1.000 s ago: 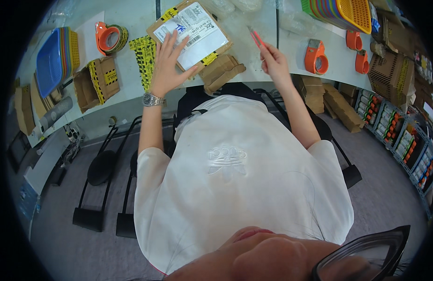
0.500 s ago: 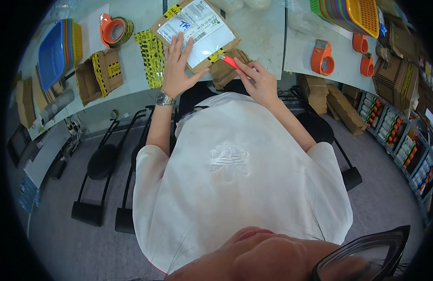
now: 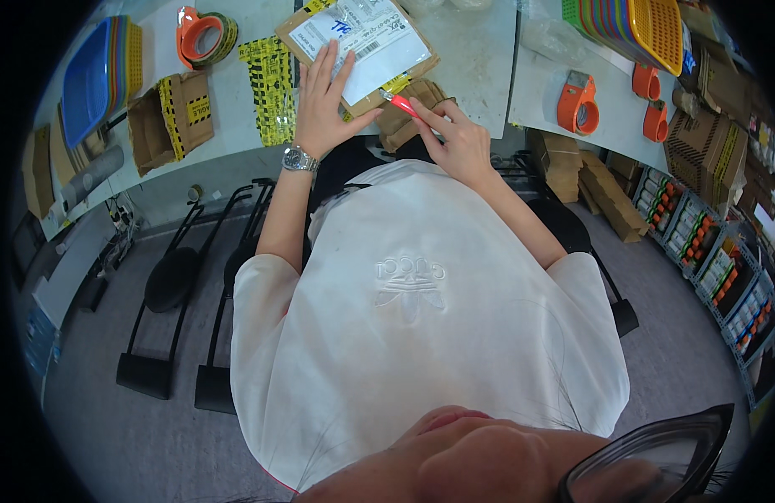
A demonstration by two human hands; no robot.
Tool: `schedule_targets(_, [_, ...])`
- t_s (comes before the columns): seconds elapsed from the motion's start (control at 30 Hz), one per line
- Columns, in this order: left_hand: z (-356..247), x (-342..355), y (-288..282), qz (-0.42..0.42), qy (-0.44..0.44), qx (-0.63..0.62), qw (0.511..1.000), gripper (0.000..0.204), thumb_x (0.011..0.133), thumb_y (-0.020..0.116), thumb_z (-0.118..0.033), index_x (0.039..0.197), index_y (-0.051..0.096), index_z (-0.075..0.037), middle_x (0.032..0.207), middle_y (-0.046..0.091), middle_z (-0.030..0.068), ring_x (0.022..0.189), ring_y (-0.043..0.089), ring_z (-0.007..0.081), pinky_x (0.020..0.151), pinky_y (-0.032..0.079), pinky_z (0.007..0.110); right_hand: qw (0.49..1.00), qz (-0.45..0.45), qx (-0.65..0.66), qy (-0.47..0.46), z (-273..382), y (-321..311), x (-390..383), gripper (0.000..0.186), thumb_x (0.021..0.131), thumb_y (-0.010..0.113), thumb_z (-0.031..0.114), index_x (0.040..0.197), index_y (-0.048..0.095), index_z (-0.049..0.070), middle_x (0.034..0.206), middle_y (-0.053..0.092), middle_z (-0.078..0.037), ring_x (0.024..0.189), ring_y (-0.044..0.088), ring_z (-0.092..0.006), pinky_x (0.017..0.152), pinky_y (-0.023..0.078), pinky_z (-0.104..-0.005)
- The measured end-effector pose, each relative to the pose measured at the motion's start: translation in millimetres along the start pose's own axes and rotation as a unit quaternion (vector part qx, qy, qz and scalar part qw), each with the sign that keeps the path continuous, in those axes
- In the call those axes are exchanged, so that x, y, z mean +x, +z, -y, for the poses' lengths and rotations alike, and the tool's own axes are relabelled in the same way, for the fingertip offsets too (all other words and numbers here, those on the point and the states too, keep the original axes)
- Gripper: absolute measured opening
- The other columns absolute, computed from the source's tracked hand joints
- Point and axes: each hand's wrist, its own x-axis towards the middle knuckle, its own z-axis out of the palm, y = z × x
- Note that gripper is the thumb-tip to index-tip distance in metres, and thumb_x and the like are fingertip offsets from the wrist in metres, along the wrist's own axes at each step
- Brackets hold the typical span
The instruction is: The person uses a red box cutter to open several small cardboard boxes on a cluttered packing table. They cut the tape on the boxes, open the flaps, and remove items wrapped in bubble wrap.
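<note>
A cardboard parcel [image 3: 386, 68] with a white label lies on the table. My left hand [image 3: 323, 107] rests on its left side with fingers spread, a metal watch on the wrist. My right hand [image 3: 456, 142] grips a red box cutter [image 3: 401, 104], whose tip is at the yellow-taped lower right edge of the parcel. A crumpled piece of brown cardboard [image 3: 411, 128] lies under that edge, partly hidden. Strips of yellow printed tape [image 3: 266, 88] lie left of the parcel.
Orange tape dispensers [image 3: 576, 105] and stacked coloured baskets [image 3: 98, 80] stand on the white worktable [image 3: 488, 92], beside an opened box [image 3: 148, 134]. Black stools [image 3: 173, 281] stand below. Folded cardboard [image 3: 626, 214] and racks of bottles [image 3: 681, 243] are at the right.
My right hand has moved left from beside the parcel, bringing the cutter onto its lower right edge. My left hand has shifted slightly right and stays on the parcel.
</note>
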Motion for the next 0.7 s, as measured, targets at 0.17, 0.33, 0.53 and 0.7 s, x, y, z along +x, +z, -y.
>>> schedule_targets(0.17, [0.9,0.0,1.4,-0.002,-0.002,0.0,1.0,0.099,0.069,0.084,-0.049,0.151,0.042,-0.014,0.162,0.026,0.0182,0.149,0.024,0.0367,0.116,0.019,0.062,1.0,-0.009,-0.003,0.003,-3.2,-2.9,1.8,0.037,0.09,0.072,0.021,0.127,0.07,0.026,0.078,0.058,0.002,0.049,0.051,-0.0146,0.043,0.042,-0.0301])
schedule_targets(0.33, [1.2,0.0,2.7,-0.01,0.0,-0.002,1.0,0.099,0.069,0.084,-0.049,0.152,0.042,-0.014,0.162,0.026,0.0178,0.149,0.025,0.036,0.116,0.018,0.062,1.0,-0.009,0.003,-0.001,-3.4,-2.6,4.9,0.037,0.089,0.072,0.02,0.125,0.071,0.026,0.078,0.059,0.002,0.049,0.051,-0.0144,0.043,0.042,-0.0292])
schedule_targets(0.53, [1.3,0.3,2.9,-0.005,-0.002,0.001,1.0,0.098,0.07,0.084,-0.049,0.151,0.042,-0.014,0.161,0.027,0.018,0.149,0.025,0.0358,0.116,0.018,0.062,1.0,-0.018,-0.006,-0.004,-3.5,0.7,6.8,0.036,0.088,0.073,0.02,0.123,0.072,0.025,0.077,0.059,0.001,0.05,0.053,-0.0147,0.043,0.042,-0.0297])
schedule_targets(0.7, [-0.5,-0.4,1.5,-0.001,-0.003,0.003,1.0,0.097,0.07,0.083,-0.048,0.151,0.042,-0.014,0.161,0.028,0.0171,0.148,0.026,0.0354,0.116,0.019,0.062,0.999,-0.031,-0.035,0.001,-7.9,3.4,6.8,0.035,0.086,0.073,0.021,0.121,0.072,0.026,0.076,0.058,0.003,0.055,0.059,-0.0157,0.043,0.045,-0.0313])
